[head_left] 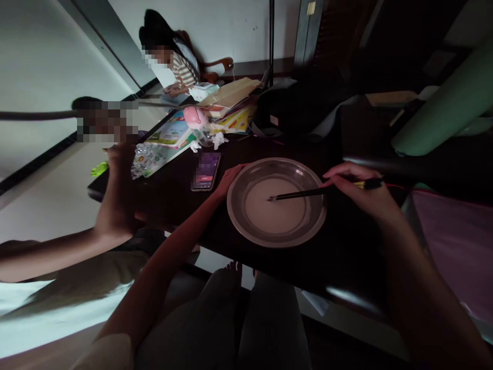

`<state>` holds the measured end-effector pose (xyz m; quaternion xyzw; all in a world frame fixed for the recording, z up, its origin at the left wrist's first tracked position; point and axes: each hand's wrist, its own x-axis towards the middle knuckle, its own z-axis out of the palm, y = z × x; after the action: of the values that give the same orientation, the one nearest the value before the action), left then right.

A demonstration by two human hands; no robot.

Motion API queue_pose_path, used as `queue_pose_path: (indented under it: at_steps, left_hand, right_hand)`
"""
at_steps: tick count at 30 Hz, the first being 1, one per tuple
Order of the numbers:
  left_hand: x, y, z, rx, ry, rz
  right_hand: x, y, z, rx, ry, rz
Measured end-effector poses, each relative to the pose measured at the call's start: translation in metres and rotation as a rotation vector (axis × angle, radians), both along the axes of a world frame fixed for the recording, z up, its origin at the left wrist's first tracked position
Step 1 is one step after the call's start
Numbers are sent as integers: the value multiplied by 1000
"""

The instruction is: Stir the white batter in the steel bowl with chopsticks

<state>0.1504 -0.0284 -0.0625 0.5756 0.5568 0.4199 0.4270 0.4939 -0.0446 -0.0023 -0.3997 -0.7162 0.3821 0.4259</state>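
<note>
A round metal plate [314, 218] with a pale, whitish layer in its bottom sits on the dark table [346, 257]. My right hand [360, 192] is closed on a thin dark stick, probably a pencil or chopsticks [304, 193], whose tip rests in the pale layer near the plate's middle. My left hand [227, 181] touches the plate's left rim, fingers curled against it.
A phone [207, 171] with a lit screen lies left of the plate. Books, papers and a pink item [194, 117] crowd the table's far end. Another person's arm [111, 205] rests at the left edge; a further person sits at the back. A green roll [442, 108] lies at right.
</note>
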Motion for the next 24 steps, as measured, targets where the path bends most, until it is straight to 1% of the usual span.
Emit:
queue_pose_path:
  at_steps: [3, 5, 7, 9, 11, 14, 17, 20, 22, 24]
  left_hand:
    - [0, 0, 0, -2, 0, 3]
    - [0, -1, 1, -4, -17, 7]
    - [0, -1, 1, -8, -47, 2]
    - [0, 0, 0, -12, -60, -2]
    - [0, 1, 0, -15, -48, 4]
    - [-1, 2, -1, -12, -8, 9]
    - [-1, 2, -2, -4, 2, 2]
    - [-2, 2, -2, -4, -9, -7]
    - [-1, 2, -2, 6, -14, -7]
    - [-1, 2, -2, 16, -22, -7]
  right_hand:
    - [7, 2, 1, -50, 53, -35]
    - [6, 1, 1, -70, 50, 4]
    - [2, 0, 0, -50, 10, 49]
    - [-1, -1, 0, -20, -27, 59]
    - [0, -1, 1, -13, -21, 23]
    - [4, -1, 3, -69, 39, -32]
    - [3, -2, 3, -101, 38, 12]
    - [0, -2, 2, -43, -17, 63]
    - [2, 0, 2, -17, -23, 40]
    - [7, 1, 1, -35, 2, -18]
